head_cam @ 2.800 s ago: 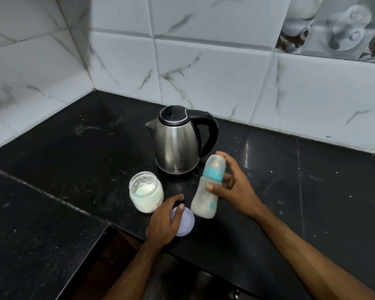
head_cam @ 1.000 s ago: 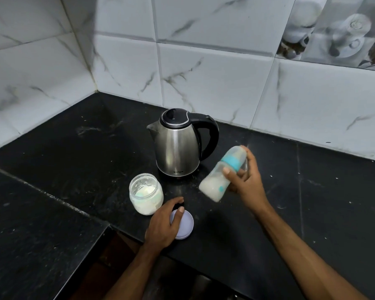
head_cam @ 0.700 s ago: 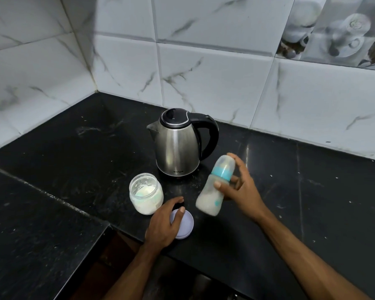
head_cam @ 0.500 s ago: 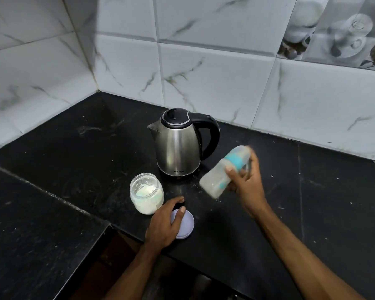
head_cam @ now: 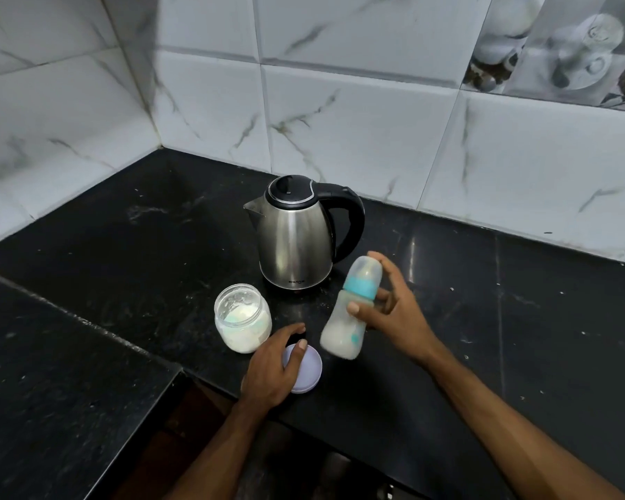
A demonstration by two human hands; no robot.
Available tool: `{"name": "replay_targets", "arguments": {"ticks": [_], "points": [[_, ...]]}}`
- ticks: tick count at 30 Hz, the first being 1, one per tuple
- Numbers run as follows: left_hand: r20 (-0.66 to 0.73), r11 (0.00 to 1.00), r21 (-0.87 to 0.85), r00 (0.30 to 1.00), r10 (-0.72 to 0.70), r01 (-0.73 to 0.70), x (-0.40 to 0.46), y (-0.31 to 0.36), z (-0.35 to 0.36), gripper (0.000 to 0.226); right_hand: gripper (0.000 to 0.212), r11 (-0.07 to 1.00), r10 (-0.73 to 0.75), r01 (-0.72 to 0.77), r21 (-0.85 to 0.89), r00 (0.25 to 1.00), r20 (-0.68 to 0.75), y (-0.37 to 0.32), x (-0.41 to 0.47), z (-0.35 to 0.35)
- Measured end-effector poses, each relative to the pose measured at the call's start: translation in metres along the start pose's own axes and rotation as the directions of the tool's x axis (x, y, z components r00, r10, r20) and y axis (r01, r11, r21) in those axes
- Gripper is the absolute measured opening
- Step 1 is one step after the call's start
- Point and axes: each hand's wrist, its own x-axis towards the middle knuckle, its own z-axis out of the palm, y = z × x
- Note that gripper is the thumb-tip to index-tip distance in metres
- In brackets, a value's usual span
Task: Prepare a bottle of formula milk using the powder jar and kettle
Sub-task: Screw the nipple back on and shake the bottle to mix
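Right hand is gripping the milky bottle (slightly blurred). Left hand, fingers relaxed, is resting on, partly hiding, the lid near the counter front edge

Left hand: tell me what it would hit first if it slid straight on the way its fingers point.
The left hand rests on the lilac lid, fingers pointing up and slightly right. Going on, it would likely pass the gap between powder jar and bottle and meet the kettle base first; depth is uncertain.

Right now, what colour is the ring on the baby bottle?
Turquoise blue, seen in the head view on the baby bottle.
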Motion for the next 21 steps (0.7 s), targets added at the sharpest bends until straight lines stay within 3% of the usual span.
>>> {"name": "replay_targets", "arguments": {"ticks": [3,5,8,10,11,14,16,21], "points": [[-0.004,1.0,-0.004,1.0,-0.001,0.001,-0.001,0.0,0.0,0.053,0.07,0.973,-0.026,0.096,0.211,0.949,-0.313,-0.015,0.013,-0.008],[-0.002,1.0,-0.003,1.0,-0.002,0.002,-0.001,0.001,0.0,0.053,0.072,0.951,-0.02,0.128,0.282,0.934,-0.357,-0.012,0.016,-0.009],[0.004,1.0,0.0,1.0,0.005,-0.005,0.0,0.002,0.0,0.055,0.079,0.998,0.01,-0.006,0.065,0.999,-0.047,0.001,0.0,0.004],[0.009,1.0,-0.001,1.0,0.01,-0.01,0.0,0.001,0.0,0.055,0.081,0.999,0.027,-0.022,-0.041,0.993,0.113,0.005,-0.006,0.005],[0.008,1.0,0.0,1.0,0.009,-0.009,0.0,0.001,-0.001,0.055,0.08,1.0,0.003,-0.002,-0.016,0.997,0.081,0.003,-0.003,0.004],[0.005,1.0,-0.006,1.0,0.001,-0.001,-0.001,0.0,0.0,0.053,0.075,0.975,-0.004,0.063,0.212,0.964,-0.267,-0.01,0.012,-0.005],[0.006,1.0,-0.01,1.0,0.0,0.0,-0.001,0.0,0.0,0.053,0.077,0.952,0.003,0.102,0.289,0.939,-0.343,-0.009,0.014,-0.009],[0.004,1.0,0.002,1.0,0.015,-0.015,0.0,0.001,-0.001,0.054,0.085,1.0,0.031,-0.03,-0.006,0.998,0.055,0.007,-0.007,0.0]]}}
